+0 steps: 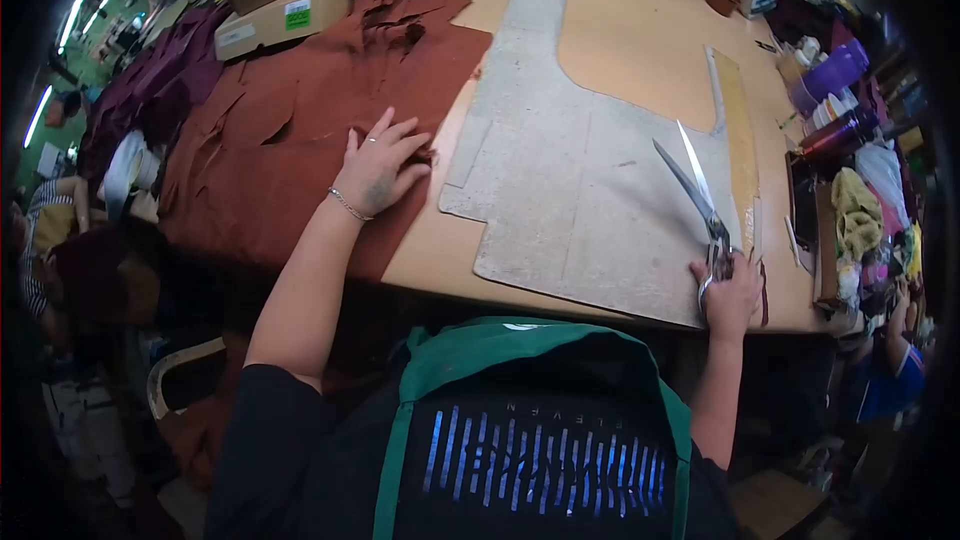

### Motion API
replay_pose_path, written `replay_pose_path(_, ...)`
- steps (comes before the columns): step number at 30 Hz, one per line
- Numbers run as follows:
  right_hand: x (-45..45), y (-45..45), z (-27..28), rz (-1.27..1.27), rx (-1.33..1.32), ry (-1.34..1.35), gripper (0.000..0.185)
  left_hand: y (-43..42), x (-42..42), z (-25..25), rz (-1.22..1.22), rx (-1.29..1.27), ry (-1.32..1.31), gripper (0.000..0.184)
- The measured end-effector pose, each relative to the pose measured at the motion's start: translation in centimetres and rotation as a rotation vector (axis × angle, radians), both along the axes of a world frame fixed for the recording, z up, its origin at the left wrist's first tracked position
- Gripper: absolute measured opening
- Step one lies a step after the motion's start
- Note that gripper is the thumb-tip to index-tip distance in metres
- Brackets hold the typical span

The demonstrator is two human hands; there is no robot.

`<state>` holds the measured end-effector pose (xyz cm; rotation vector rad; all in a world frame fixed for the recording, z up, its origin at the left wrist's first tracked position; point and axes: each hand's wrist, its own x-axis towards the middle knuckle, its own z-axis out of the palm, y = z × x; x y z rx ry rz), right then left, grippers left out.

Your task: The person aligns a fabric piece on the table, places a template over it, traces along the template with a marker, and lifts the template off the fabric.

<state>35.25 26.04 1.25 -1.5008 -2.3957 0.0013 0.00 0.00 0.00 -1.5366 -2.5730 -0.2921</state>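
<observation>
Resting palm-down at the right-hand edge of a stack of rust-red fabric (330,130), the left hand (381,168) has its fingers loosely spread; its grip is slack, and whether the fingertips catch the crumpled edge beside them I cannot tell. A bracelet (350,205) circles that wrist. The right hand (734,292) has its grip closed around the handles of a pair of metal scissors (714,226), near the front edge of the table (640,15). Their blades stand apart in a narrow V, pointing away from the person over a large grey pattern board (590,190); whether they touch it is unclear. The board lies flat on the table, to the right of the fabric, with one long arm reaching toward the far side. Along its right side runs a yellowish strip (742,130). Two cardboard boxes (290,15) sit at the fabric's far left. At the table's right side, a purple container (838,72) lies among clutter. The person wears a green apron (535,334) over dark clothing.
</observation>
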Motion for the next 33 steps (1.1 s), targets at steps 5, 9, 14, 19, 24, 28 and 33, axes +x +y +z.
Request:
replay_pose_path(5,9.7,-5.7,-2.3,-0.108,-0.137,0.191,0.047,-1.0,-2.9,-1.5,-0.085,0.305,-0.032,0.019)
replay_pose_path(9,13.4,-8.4,-1.2,-0.283,-0.548,0.696,0.019,-2.0,-7.6,-4.8,0.133,0.887,-0.289,0.02)
replay_pose_path(14,11.8,-4.0,0.5,-0.147,-0.412,0.962,0.021,-5.2,-15.4,0.1,0.616,1.22,-0.384,0.028)
replay_pose_path(19,8.7,3.2,0.6,-0.193,-0.152,0.468,0.029,1.4,-18.0,8.3,0.129,1.714,-0.848,0.029)
replay_pose_path(24,6.8,6.3,2.4,-0.24,-0.267,0.22,0.035,20.5,-11.9,11.1,-0.175,1.219,-0.212,0.018)
replay_pose_path(28,6.0,11.4,3.1,-0.282,-0.298,0.009,0.033,29.5,3.6,4.4,-0.489,0.581,-0.519,0.031)
replay_pose_path(33,3.3,15.7,1.7,-0.34,-0.288,0.004,0.034,19.5,15.2,2.9,-0.37,-0.168,-0.157,0.058)
